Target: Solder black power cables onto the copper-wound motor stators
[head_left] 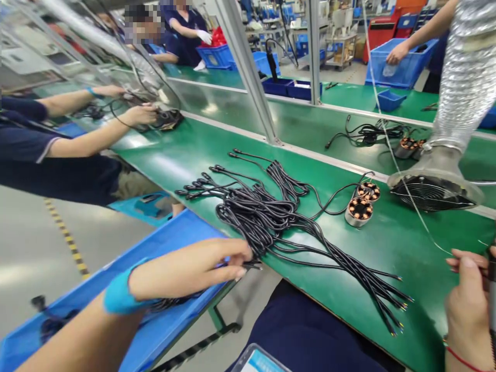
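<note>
Head: looped, glossy black cables (263,206)

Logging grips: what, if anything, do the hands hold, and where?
Right hand: thin wire, by its lower visible end; dark object, hold unclear. Left hand: at black cables, grip unclear.

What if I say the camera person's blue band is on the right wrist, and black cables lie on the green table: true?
Not quite: the head view shows the blue band on the left wrist, not the right. Black cables do lie on the green table.
</note>
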Motion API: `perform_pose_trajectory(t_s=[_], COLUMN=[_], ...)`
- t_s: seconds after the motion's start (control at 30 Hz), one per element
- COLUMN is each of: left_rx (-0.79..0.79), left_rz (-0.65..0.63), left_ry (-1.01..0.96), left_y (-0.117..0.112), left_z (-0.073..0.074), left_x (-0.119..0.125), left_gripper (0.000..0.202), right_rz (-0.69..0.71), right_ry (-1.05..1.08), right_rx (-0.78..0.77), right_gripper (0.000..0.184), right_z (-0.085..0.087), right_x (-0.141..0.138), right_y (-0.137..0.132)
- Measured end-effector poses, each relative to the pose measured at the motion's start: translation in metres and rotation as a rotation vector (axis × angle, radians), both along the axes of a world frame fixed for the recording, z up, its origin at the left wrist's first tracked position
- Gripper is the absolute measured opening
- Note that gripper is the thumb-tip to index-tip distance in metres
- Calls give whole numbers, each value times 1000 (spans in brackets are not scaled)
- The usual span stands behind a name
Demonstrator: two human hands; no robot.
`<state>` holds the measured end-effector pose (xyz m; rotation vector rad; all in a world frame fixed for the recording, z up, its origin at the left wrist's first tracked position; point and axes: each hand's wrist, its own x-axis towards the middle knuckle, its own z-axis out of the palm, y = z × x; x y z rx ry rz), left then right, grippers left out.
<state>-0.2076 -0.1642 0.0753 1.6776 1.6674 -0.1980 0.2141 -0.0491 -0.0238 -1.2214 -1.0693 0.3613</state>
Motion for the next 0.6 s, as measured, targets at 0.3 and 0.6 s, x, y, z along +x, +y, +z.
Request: perform_pose_trajectory(t_s=[0.3, 0.6], left_rx=[590, 524], left_rz=[-466, -434], left_ry=[-55, 324], left_y=[203, 227], left_z=[-26, -46], left_x=[135, 178], left_gripper=[57, 63], right_rz=[119, -3], right_ry=[-183, -25], right_rx=[93, 71], right_gripper=[32, 34], right_z=[-22, -18], right_x=[-4, 3], right_y=[-4, -3])
